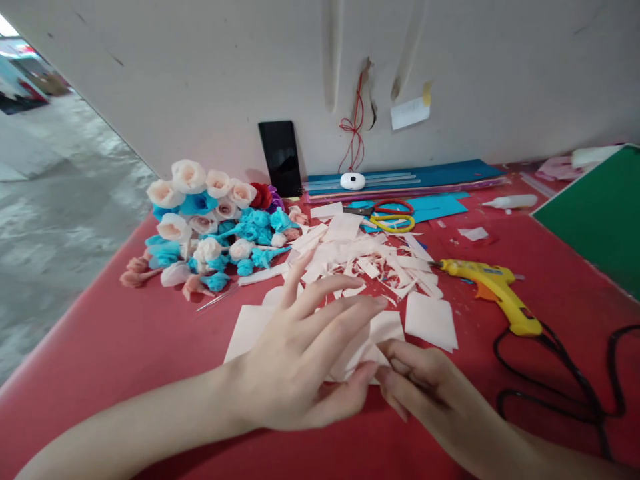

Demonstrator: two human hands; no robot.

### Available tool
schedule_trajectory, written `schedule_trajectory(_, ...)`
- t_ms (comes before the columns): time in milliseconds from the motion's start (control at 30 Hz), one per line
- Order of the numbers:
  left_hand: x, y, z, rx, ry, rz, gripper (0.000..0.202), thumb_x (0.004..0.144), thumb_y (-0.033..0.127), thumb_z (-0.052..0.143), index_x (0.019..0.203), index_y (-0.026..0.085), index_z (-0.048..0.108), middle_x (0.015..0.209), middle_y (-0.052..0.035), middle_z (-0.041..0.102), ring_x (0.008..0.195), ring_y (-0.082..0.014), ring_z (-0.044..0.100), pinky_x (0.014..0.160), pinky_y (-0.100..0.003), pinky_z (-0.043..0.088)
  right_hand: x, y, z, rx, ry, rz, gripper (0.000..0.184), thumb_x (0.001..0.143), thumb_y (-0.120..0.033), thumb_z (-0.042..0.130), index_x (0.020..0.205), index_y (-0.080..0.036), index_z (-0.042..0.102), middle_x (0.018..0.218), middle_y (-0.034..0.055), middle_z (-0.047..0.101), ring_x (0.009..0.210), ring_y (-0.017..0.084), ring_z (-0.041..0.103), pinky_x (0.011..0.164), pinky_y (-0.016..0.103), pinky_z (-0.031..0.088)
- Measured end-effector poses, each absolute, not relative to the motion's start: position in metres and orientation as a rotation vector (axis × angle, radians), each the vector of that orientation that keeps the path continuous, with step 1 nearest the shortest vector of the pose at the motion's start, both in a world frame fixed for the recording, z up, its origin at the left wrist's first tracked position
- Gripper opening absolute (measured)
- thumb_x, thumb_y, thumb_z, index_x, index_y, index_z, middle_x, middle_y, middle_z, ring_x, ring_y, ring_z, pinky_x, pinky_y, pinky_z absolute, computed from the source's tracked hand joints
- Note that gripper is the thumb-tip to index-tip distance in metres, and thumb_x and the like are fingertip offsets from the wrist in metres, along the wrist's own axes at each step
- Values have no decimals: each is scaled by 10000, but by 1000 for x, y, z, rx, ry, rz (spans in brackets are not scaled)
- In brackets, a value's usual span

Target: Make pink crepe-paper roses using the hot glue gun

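A pale pink paper piece [367, 352] is held low over the red table, with more pale sheets [246, 328] under it. My right hand [433, 380] pinches its near right corner between thumb and fingers. Across its left side stretches my left hand [303, 357], fingers spread, the thumb at the edge beside the right fingertips; the palm hides part of the paper. A square stack of pale paper [431, 321] lies just beyond my right hand. Paper scraps [365, 257] are heaped in front of both hands.
Paper flowers [190, 177] in peach, blue and red crowd the back left. Scissors [393, 215] rest behind the scraps. A yellow glue gun [493, 287] with a black cord [565, 360] lies right. A phone [281, 159] leans on the wall; a green board [595, 213] stands far right.
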State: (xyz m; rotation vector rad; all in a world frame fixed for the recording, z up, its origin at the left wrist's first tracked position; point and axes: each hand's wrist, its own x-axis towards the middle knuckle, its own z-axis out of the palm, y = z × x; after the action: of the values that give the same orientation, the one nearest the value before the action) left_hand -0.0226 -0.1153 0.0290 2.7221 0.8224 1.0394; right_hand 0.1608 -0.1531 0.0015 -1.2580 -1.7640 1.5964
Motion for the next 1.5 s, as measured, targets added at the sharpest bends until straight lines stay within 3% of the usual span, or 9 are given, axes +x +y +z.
schedule_trajectory(233, -21, -117, 29, 2696, 858, 979, 391, 719, 163, 520, 1105, 127, 470, 989, -53, 655, 1056, -227, 501, 1065, -531, 124, 163, -155, -2, -1350, -1860, 1409, 270, 876, -312, 401, 637, -189, 373, 545, -43, 398, 500, 77, 358, 484, 208, 285)
schedule_trajectory(367, -21, -118, 27, 2702, 863, 959, 410, 712, 174, 525, 1116, 128, 466, 967, -48, 659, 1048, -226, 508, 1071, -509, 113, 167, -161, -10, -1315, -1836, 1319, 140, 841, -334, 466, 820, -209, 525, 727, 25, 561, 677, 154, 505, 588, 238, 372)
schedule_trajectory(467, -20, -120, 27, 2699, 828, 968, 426, 704, 155, 532, 1123, 127, 457, 981, -46, 653, 1034, -217, 512, 1076, -504, 99, 167, -159, -8, -1307, -1849, 1303, 143, 849, -321, 459, 923, -225, 534, 840, 37, 594, 773, 172, 534, 658, 246, 390)
schedule_trajectory(533, -19, -121, 29, 2675, 824, 1024, 460, 696, 177, 557, 1136, 126, 435, 998, -59, 642, 1039, -222, 506, 1074, -512, 109, 166, -155, -3, -1282, -1864, 1373, 125, 872, -296, 428, 841, -216, 519, 744, 2, 572, 665, 123, 511, 621, 219, 376)
schedule_trajectory(633, -20, -119, 31, 2626, 837, 1098, 567, 670, 240, 610, 1174, 117, 381, 1070, -105, 589, 1092, -245, 466, 1059, -508, 175, 167, -148, 7, -1176, -1785, 1556, 228, 887, -300, 407, 695, -184, 447, 559, -45, 425, 500, 68, 373, 496, 191, 300)
schedule_trajectory(833, -25, -108, 27, 2567, 770, 1138, 733, 613, 287, 661, 1232, 82, 325, 1170, -152, 493, 1155, -270, 404, 1030, -451, 263, 170, -142, 11, -876, -1588, 1870, 280, 907, -384, 355, 820, -148, 477, 569, -53, 383, 501, 53, 327, 524, 195, 293)
schedule_trajectory(1000, -28, -108, 25, 2595, 765, 1148, 620, 671, 293, 608, 1203, 80, 369, 1141, -144, 525, 1145, -266, 415, 1022, -443, 264, 167, -142, 8, -901, -1541, 1923, 294, 898, -403, 370, 757, -153, 440, 552, -57, 374, 487, 52, 308, 513, 203, 284)
schedule_trajectory(1300, -28, -108, 29, 2645, 831, 1066, 538, 725, 269, 546, 1203, 129, 344, 1116, -129, 550, 1133, -263, 424, 1045, -526, 165, 170, -140, 2, -882, -1398, 2060, 296, 894, -405, 392, 775, -139, 441, 498, -68, 378, 449, 41, 269, 477, 205, 238)
schedule_trajectory(1500, -30, -105, 32, 2604, 880, 1006, 495, 759, 212, 484, 1217, 133, 315, 1158, -130, 506, 1156, -247, 394, 1037, -473, 208, 171, -142, -1, -770, -1088, 2303, 269, 897, -362, 405, 861, -122, 520, 482, -62, 417, 405, 25, 289, 437, 200, 190)
